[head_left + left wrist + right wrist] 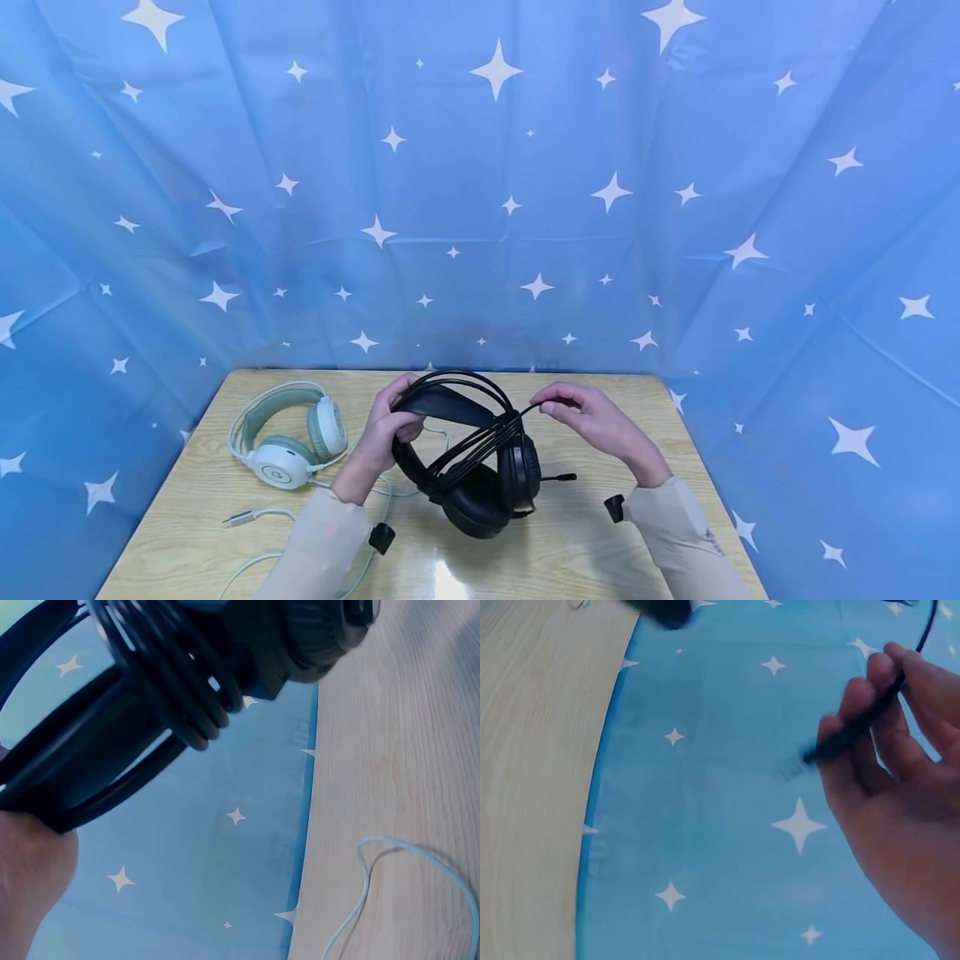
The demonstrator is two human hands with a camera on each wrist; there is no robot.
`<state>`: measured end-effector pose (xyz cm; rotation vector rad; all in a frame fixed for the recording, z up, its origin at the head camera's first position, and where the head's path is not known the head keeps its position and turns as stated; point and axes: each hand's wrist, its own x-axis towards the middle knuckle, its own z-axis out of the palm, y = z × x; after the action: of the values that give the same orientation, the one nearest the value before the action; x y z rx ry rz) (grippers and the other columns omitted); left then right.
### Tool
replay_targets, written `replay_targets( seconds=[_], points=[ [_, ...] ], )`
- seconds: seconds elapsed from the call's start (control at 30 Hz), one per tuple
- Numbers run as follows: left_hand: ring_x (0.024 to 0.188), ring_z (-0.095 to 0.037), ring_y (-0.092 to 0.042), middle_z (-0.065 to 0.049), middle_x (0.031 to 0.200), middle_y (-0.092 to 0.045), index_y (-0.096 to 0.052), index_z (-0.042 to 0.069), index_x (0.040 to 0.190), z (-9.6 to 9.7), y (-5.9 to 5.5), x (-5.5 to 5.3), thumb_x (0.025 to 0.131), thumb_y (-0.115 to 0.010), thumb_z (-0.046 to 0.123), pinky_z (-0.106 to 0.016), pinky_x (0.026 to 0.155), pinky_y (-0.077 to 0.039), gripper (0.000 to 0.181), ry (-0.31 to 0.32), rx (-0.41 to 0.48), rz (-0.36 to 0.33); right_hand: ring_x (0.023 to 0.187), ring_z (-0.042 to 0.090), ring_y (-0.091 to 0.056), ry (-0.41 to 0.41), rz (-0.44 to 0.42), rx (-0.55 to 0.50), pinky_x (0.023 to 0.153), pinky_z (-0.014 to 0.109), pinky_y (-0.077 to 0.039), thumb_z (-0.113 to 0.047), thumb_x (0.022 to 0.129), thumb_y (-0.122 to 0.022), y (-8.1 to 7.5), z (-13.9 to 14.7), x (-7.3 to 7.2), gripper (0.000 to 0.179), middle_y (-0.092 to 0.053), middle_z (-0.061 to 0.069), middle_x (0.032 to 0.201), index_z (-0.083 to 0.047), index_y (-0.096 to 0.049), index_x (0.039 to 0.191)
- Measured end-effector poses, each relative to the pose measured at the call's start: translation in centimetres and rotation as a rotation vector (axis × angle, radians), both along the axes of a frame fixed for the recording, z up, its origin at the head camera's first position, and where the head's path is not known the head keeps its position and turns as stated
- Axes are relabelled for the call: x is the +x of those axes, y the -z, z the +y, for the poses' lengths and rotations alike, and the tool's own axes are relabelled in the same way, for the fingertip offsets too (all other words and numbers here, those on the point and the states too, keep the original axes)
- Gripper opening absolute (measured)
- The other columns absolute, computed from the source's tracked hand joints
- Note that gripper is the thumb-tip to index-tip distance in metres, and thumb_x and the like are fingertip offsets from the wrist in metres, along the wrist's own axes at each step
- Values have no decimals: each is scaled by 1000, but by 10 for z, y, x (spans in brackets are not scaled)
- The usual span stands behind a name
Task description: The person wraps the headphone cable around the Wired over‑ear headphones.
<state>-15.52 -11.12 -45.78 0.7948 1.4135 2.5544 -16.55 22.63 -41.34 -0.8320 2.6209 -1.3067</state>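
My left hand [381, 437] grips the padded headband of a black headset [476, 502] at its left side. The headset is tilted, its ear cups hanging over the table and a short microphone boom pointing right. Several loops of its black cable [161, 671] are wound round the headband and ear-cup arm. To the right, my right hand [596, 421] pinches the free end of that cable between thumb and fingers. In the right wrist view, a dark plug end [847, 739] lies along the fingers, its tip blurred.
On the wooden table [195, 517], a white and green headset [281, 462] lies at the left. Its pale cable [405, 844] trails across the tabletop, with a plug [240, 518] at the left front. A blue starry curtain [450, 192] hangs behind and at both sides.
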Motion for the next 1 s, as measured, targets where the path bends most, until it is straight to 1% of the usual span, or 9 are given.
replay_targets(
  seconds=[0.1, 0.2, 0.27, 0.37, 0.43, 0.57, 0.7, 0.8, 1.0],
  points=[
    [48, -11, -19, 9, 66, -43, -60, 12, 106, -1, 0, 0, 85, -43, -14, -28, 44, -8, 37, 37, 35, -3, 110, 17, -64, 8, 98, 19, 90, 43, -54, -19, 104, -62, 0, -4, -1, 18, -69, -5, 119, -18, -75, 117],
    [48, -10, -19, 10, 67, -45, -60, 12, 106, -1, 0, 0, 86, -43, -14, -28, 43, -8, 38, 67, 53, 4, 97, 13, -61, 0, 200, 17, 81, 37, -53, -15, 102, -65, 0, -9, -2, 17, -66, -6, 110, -14, -77, 114],
    [48, -9, -19, 10, 68, -46, -60, 12, 107, -1, 0, -1, 85, -42, -14, -28, 43, -7, 39, 91, 62, 12, 90, 11, -59, -4, 227, 7, 76, 33, -52, -12, 102, -66, 1, -13, -3, 17, -65, -7, 106, -13, -77, 114],
    [48, -10, -19, 11, 69, -45, -60, 12, 106, -1, 2, -2, 85, -39, -15, -28, 43, -7, 40, 122, 74, 19, 87, 9, -62, -13, 214, 2, 73, 30, -52, -13, 102, -65, 3, -17, -1, 18, -69, -8, 105, -14, -77, 115],
    [48, -11, -17, 10, 68, -44, -60, 12, 107, -1, 2, -3, 85, -39, -14, -28, 43, -7, 41, 131, 75, 13, 91, 10, -65, -16, 183, 11, 76, 32, -55, -13, 103, -64, 5, -20, 0, 20, -72, -7, 109, -16, -77, 117],
    [49, -12, -16, 9, 67, -43, -60, 12, 107, 1, 2, -2, 84, -40, -12, -27, 44, -8, 39, 129, 83, -6, 98, 10, -67, -21, 115, 28, 82, 33, -56, -10, 103, -62, 10, -24, -1, 22, -74, 2, 115, -11, -76, 120],
    [50, -12, -16, 9, 69, -43, -59, 11, 108, 4, 3, -3, 83, -39, -14, -27, 44, -7, 40, 120, 111, -9, 89, 10, -64, -74, 6, -10, 81, 29, -53, -10, 106, -58, 14, -27, -4, 25, -74, 10, 119, -4, -74, 123],
    [50, -11, -17, 9, 70, -43, -60, 11, 107, 7, 2, -3, 82, -39, -13, -26, 44, -8, 41, 95, 112, -16, 88, 10, -63, -134, -97, -79, 82, 25, -51, -13, 108, -53, 14, -27, -6, 28, -73, 11, 122, -4, -73, 126],
    [49, -9, -20, 9, 69, -45, -61, 12, 105, 11, 2, -4, 80, -41, -13, -26, 44, -9, 41, 57, 89, -27, 122, 10, -63, -269, -347, -311, 103, 26, -49, -8, 108, -37, 16, -22, -8, 41, -65, 17, 136, 14, -59, 134]
  ],
)
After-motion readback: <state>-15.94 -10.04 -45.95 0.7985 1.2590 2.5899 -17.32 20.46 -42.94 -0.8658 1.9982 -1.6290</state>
